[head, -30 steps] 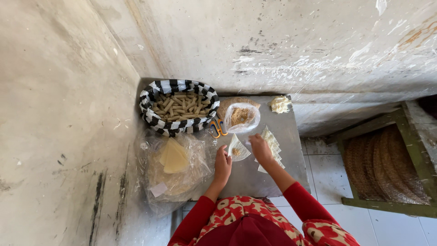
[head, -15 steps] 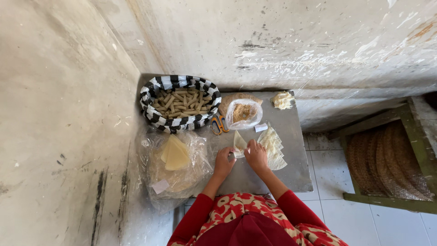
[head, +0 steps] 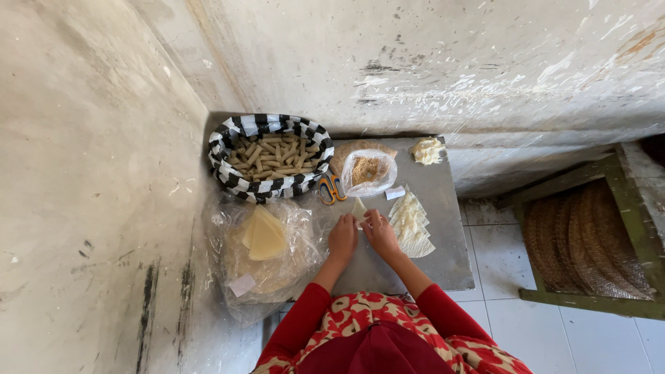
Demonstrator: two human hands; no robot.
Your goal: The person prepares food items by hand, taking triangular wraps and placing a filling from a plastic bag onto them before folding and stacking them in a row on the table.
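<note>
My left hand (head: 342, 237) and my right hand (head: 380, 232) meet over a grey table (head: 443, 256), both pinching a small pale triangular wrapper piece (head: 359, 208). Just right of my hands lies a fanned stack of pale wrapper triangles (head: 411, 225). Beyond my hands stands an open clear bag of brown crumbly filling (head: 368, 170). A black-and-white striped basket (head: 228, 173) at the far left holds several rolled pale sticks (head: 271, 157).
A clear plastic bag with yellow sheets (head: 263, 239) lies left of my hands. Orange-handled scissors (head: 330, 188) rest by the basket. A pale lump (head: 427, 149) sits at the table's far right corner. Walls close the left and far sides; a wooden frame (head: 596, 235) stands on the right floor.
My right hand has come back from the filling bag to join the left hand near the table's middle. Both now hold the wrapper piece together.
</note>
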